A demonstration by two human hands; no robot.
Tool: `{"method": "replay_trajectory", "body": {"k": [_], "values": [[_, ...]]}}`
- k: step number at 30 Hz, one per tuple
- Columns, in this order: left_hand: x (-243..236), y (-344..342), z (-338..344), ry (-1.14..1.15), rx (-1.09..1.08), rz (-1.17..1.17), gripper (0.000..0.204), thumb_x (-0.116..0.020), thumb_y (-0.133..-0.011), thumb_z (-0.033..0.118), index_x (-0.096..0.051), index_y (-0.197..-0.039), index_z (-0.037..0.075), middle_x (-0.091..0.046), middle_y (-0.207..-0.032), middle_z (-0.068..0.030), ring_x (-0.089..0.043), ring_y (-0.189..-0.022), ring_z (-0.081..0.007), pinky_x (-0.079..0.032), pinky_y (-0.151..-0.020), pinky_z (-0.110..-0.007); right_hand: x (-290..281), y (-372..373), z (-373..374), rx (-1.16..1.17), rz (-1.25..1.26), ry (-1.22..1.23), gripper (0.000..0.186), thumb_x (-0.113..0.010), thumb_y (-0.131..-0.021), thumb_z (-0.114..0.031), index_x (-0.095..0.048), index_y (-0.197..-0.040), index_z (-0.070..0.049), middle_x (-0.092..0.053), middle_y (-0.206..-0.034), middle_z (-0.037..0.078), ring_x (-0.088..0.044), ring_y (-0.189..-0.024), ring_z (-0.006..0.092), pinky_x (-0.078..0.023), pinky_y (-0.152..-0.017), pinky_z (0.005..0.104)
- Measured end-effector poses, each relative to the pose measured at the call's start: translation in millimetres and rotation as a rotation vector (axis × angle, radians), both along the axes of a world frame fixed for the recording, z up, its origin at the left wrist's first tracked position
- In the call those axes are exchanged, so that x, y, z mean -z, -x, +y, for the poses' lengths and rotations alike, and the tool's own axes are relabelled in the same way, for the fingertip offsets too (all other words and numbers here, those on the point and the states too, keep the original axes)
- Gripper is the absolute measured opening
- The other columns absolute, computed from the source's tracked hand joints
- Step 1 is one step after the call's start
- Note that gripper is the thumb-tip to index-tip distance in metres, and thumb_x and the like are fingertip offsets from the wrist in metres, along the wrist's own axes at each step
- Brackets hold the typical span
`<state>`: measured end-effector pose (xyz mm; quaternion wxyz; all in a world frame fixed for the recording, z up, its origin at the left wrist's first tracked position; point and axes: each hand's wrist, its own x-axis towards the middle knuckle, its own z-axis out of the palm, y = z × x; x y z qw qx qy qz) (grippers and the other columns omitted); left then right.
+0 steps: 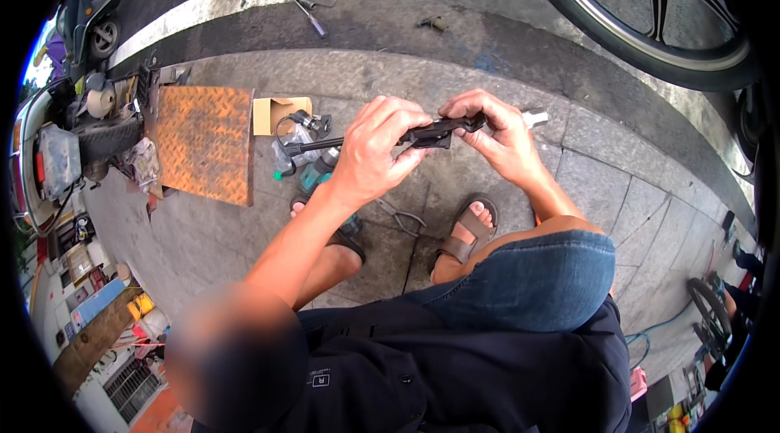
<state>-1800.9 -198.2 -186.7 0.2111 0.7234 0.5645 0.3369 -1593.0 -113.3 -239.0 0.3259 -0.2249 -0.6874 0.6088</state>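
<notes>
My left hand [375,147] and my right hand [497,134] hold a long black metal part [429,137] between them, above the paving in front of my knees. My left fingers close round its middle, and a straight black rod runs out past that hand to the left. At the other end, my right thumb and fingers pinch a curved, hooked piece. Beneath and left of my left hand are a teal power drill [313,179], a clear plastic bag [302,140] and a black cable [281,145] with a green tip. Pliers [400,217] lie between my sandalled feet.
An open cardboard box [262,118] stands beside a rusty orange tread plate [203,140]. A screwdriver [315,25] and a small brownish part [436,23] lie farther off. A motorcycle wheel [642,43] fills the far right; a parked vehicle [61,149] stands left.
</notes>
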Motion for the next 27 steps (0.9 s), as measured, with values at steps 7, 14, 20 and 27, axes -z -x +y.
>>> {"method": "replay_trajectory", "body": {"k": [7,14,20,27], "values": [[-3.6,1.0,2.1,-0.013,0.027,0.068,0.038,-0.078,-0.063,-0.002,-0.062,-0.098,0.003,-0.065,-0.098,-0.0116,-0.063,-0.089,-0.0293,-0.051,-0.077,-0.038,10.8,1.6,1.2,-0.036,0.011,0.098,0.025,-0.064,-0.083,0.000,-0.064,-0.109,-0.002,-0.064,-0.106,0.005,-0.060,-0.092,0.0140,-0.049,-0.080,0.0295],[-1.9,1.8,1.1,-0.004,0.050,0.086,0.036,-0.077,-0.064,-0.001,-0.063,-0.097,0.003,-0.064,-0.097,-0.0115,-0.062,-0.088,-0.0292,-0.051,-0.076,-0.038,20.0,0.7,0.7,-0.114,0.018,0.186,0.026,-0.064,-0.085,0.001,-0.065,-0.110,-0.002,-0.063,-0.103,0.002,-0.057,-0.089,0.0099,-0.046,-0.076,0.0254],[2.8,4.6,1.5,0.045,0.035,0.069,0.038,-0.075,-0.063,0.001,-0.061,-0.098,0.006,-0.062,-0.097,-0.0084,-0.059,-0.088,-0.0289,-0.049,-0.078,-0.040,21.0,4.6,-0.6,-0.111,0.012,0.272,0.022,-0.064,-0.087,-0.003,-0.066,-0.109,-0.002,-0.064,-0.103,0.004,-0.060,-0.094,0.0126,-0.048,-0.080,0.0287],[8.0,3.4,-3.0,0.074,-0.008,0.016,0.038,-0.076,-0.062,0.000,-0.062,-0.097,0.002,-0.064,-0.096,-0.0116,-0.063,-0.088,-0.0299,-0.053,-0.076,-0.037,14.9,4.1,4.8,-0.145,0.036,0.008,0.021,-0.064,-0.087,-0.002,-0.066,-0.108,-0.002,-0.065,-0.105,0.008,-0.062,-0.099,0.0174,-0.050,-0.080,0.0316]]}}
